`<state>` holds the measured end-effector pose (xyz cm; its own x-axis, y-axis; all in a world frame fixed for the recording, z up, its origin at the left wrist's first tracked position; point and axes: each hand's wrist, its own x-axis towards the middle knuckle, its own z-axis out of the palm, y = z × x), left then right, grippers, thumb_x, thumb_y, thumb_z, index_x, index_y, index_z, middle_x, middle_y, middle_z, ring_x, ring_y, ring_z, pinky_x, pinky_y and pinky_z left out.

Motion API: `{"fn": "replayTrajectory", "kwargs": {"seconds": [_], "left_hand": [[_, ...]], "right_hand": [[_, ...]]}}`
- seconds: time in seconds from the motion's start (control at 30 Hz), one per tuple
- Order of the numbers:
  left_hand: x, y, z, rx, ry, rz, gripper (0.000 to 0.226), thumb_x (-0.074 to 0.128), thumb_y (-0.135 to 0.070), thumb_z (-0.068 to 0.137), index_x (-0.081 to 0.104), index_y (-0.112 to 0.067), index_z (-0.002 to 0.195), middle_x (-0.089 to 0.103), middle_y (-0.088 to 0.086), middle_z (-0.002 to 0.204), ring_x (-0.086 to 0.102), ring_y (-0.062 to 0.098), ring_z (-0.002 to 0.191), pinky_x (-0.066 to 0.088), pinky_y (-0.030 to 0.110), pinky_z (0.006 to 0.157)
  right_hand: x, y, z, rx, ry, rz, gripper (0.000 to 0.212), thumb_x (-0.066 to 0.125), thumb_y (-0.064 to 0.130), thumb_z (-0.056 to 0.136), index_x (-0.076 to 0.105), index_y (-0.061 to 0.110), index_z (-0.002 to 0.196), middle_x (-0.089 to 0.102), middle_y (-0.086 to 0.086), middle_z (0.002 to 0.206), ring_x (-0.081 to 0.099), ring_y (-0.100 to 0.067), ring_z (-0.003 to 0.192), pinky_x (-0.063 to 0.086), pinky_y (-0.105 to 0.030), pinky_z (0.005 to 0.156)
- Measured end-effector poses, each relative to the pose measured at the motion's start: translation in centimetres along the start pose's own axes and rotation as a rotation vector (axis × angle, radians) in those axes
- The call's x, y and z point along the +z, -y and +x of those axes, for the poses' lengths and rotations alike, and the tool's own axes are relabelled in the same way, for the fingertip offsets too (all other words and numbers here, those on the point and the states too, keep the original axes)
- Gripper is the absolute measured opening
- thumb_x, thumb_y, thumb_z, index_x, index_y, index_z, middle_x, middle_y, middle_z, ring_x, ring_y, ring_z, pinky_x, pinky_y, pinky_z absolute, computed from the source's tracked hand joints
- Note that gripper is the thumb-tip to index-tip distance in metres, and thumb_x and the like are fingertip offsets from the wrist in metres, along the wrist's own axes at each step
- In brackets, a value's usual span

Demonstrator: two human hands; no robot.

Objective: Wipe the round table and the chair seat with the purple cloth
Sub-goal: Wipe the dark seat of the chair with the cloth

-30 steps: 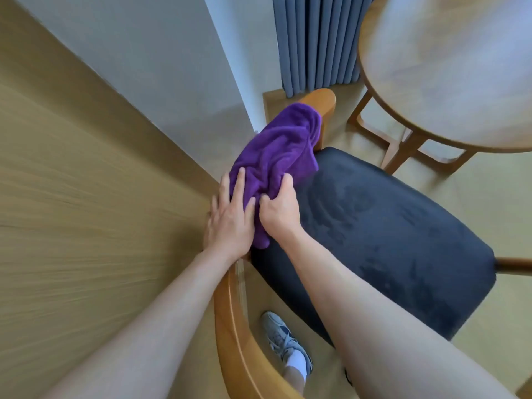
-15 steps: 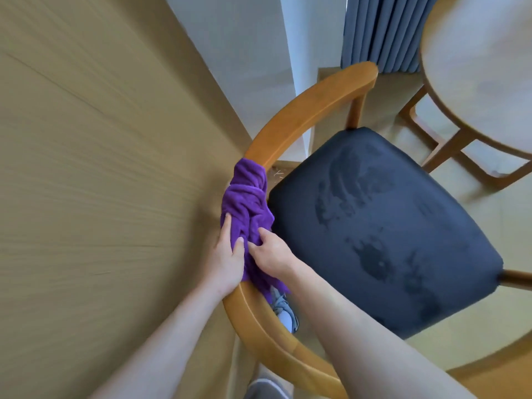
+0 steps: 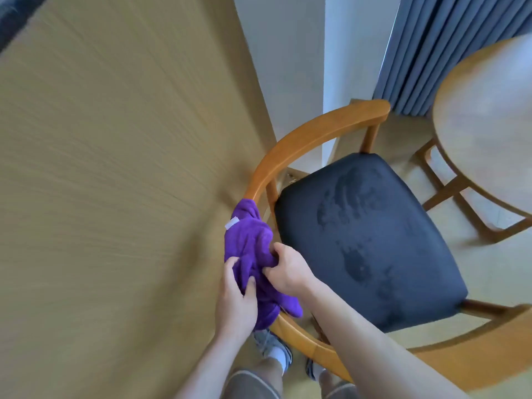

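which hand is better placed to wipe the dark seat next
Probably the right hand: it grips the purple cloth on the side nearest the dark blue chair seat. The left hand holds the cloth's wall side.

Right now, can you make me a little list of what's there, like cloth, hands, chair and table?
cloth: purple cloth, bunched over the chair's curved wooden backrest
left hand: grips the cloth's lower part
right hand: pinches the cloth from the seat side
chair seat: dark cushion with darker blotchy marks
round table: wooden, at the right beyond the chair, nothing seen on the visible part
curtain: blue-grey, behind the table
shoes: grey, below the backrest
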<state>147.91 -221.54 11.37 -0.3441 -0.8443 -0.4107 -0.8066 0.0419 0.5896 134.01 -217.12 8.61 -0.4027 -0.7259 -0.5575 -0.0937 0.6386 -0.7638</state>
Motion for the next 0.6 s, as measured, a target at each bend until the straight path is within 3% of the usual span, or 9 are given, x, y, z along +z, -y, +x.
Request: {"fn": "replayTrajectory", "kwargs": {"seconds": [0.1, 0.2, 0.27, 0.37, 0.43, 0.5, 0.6], "left_hand": [[-1.0, 0.3, -2.1, -0.069, -0.02, -0.038, 0.022, 0.068, -0.017, 0.093, 0.052, -0.032, 0.094, 0.068, -0.012, 0.087, 0.065, 0.022, 0.086, 0.042, 0.033, 0.066], [-2.5, 0.1, -4.1, -0.054, 0.023, -0.047, 0.023, 0.076, -0.023, 0.087, 0.053, -0.029, 0.085, 0.066, -0.012, 0.073, 0.061, 0.007, 0.068, 0.044, 0.029, 0.061], [-3.8, -0.2, -5.2, -0.005, 0.037, -0.015, 0.024, 0.076, -0.025, 0.087, 0.053, -0.029, 0.082, 0.065, -0.014, 0.073, 0.059, 0.005, 0.067, 0.046, 0.026, 0.061], [-6.0, -0.5, -6.6, 0.086, 0.017, 0.062, 0.026, 0.076, -0.027, 0.087, 0.052, -0.031, 0.08, 0.061, -0.015, 0.068, 0.055, 0.003, 0.063, 0.039, 0.018, 0.054], [-7.6, -0.8, -7.8, 0.137, 0.003, 0.142, 0.026, 0.075, -0.03, 0.087, 0.05, -0.033, 0.08, 0.061, -0.015, 0.069, 0.055, 0.004, 0.061, 0.036, 0.019, 0.052], [-9.5, -1.2, -9.3, 0.18, -0.003, 0.205, 0.023, 0.073, -0.029, 0.089, 0.052, -0.035, 0.084, 0.064, -0.014, 0.076, 0.061, 0.012, 0.071, 0.048, 0.031, 0.063], [-12.4, -1.8, -11.8, 0.232, -0.007, 0.319, 0.015, 0.067, -0.023, 0.094, 0.067, -0.036, 0.1, 0.07, -0.012, 0.1, 0.066, 0.022, 0.092, 0.052, 0.034, 0.078]], "right_hand": [[-1.9, 1.2, -1.8, -0.058, -0.057, 0.025, 0.023, 0.06, 0.003, 0.075, 0.05, 0.025, 0.076, 0.057, 0.01, 0.074, 0.053, -0.014, 0.068, 0.033, -0.015, 0.049], [-3.5, 2.1, -4.4, -0.114, -0.058, 0.042, 0.025, 0.058, -0.004, 0.069, 0.054, 0.019, 0.08, 0.056, 0.006, 0.077, 0.052, -0.012, 0.069, 0.04, -0.014, 0.049], [-4.7, 2.6, -6.4, -0.139, -0.06, 0.055, 0.023, 0.058, -0.002, 0.068, 0.057, 0.016, 0.081, 0.057, 0.004, 0.083, 0.055, -0.016, 0.076, 0.043, -0.015, 0.055], [-6.4, 3.7, -9.8, -0.11, -0.007, 0.087, 0.018, 0.059, 0.008, 0.071, 0.063, 0.017, 0.086, 0.064, 0.001, 0.088, 0.061, -0.018, 0.081, 0.049, -0.029, 0.065], [-7.1, 4.2, -12.0, -0.09, 0.004, 0.044, 0.017, 0.057, 0.014, 0.078, 0.066, 0.02, 0.091, 0.067, 0.003, 0.094, 0.063, -0.016, 0.087, 0.048, -0.029, 0.068], [-7.3, 4.6, -14.3, -0.1, -0.035, -0.062, 0.019, 0.054, 0.015, 0.086, 0.069, 0.024, 0.093, 0.066, 0.008, 0.098, 0.062, -0.012, 0.093, 0.047, -0.026, 0.071], [-7.2, 5.2, -18.1, -0.101, -0.105, -0.198, 0.026, 0.051, 0.012, 0.093, 0.075, 0.021, 0.09, 0.07, 0.01, 0.096, 0.064, -0.011, 0.093, 0.052, -0.026, 0.074]]}}
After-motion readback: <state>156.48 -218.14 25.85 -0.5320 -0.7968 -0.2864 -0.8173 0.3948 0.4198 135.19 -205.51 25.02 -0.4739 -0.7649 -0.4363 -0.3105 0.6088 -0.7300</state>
